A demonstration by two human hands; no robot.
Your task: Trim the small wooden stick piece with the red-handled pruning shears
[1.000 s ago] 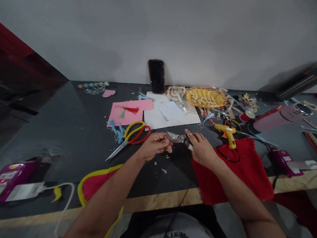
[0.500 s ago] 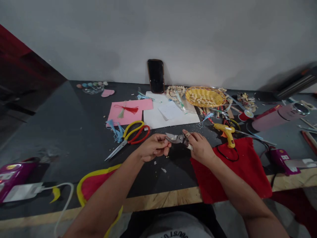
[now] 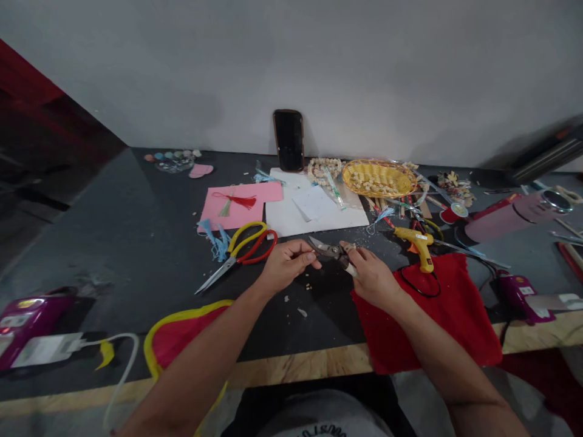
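Observation:
Pruning shears (image 3: 328, 249) are held in my right hand (image 3: 374, 276), whose fingers wrap round the handles; the blades point left. My left hand (image 3: 290, 265) is closed in a pinch beside the blade tips, and whatever lies between its fingertips is too small to make out. Small pale bits (image 3: 308, 286) lie on the dark tabletop below the hands. Large scissors (image 3: 237, 258) with one yellow and one red handle rest just left of my left hand, beside a light blue tassel (image 3: 214, 240).
Behind the hands are white sheets (image 3: 282, 215), pink felt (image 3: 214, 212), a leaning phone (image 3: 289, 141) and a yellow basket (image 3: 380, 180). Rightward are a yellow glue gun (image 3: 421, 246), red cloth (image 3: 455, 315) and a pink bottle (image 3: 507, 218). Yellow-edged red fabric (image 3: 182, 334) lies front left.
My left hand has turned slightly, its lower fingers now tucked further in. The shears' blades look a little closer together. The whole view has shifted slightly.

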